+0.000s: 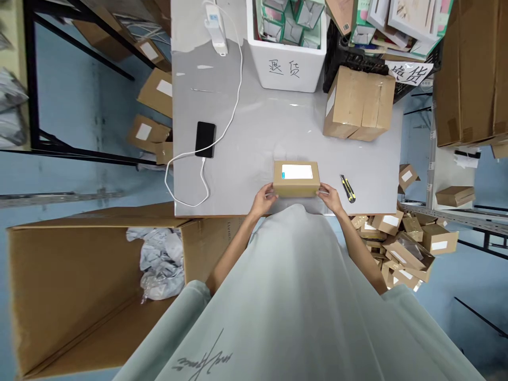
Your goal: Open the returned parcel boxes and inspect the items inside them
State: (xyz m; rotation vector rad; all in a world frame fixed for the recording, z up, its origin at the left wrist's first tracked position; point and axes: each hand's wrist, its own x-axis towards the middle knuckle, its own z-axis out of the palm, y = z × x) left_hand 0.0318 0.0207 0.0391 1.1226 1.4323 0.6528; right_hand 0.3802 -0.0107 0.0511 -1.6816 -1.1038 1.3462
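Note:
A small brown cardboard box (296, 187) with a white label (299, 172) on its top sits near the front edge of the table. My left hand (264, 199) grips its left end, and my right hand (329, 198) grips its right end. The fingers of both hands curl against the box sides, thumbs low at the near corners. Just to the right of my right hand lies a yellow and black utility knife (347, 189) on the tabletop.
On the grey table (254, 132) are a black phone (205, 139) on a white cable, a larger carton (359, 106) and a white foam bin (291, 66) of small boxes. A big open carton (79, 296) stands at left; a pile of boxes (408, 243) lies at right.

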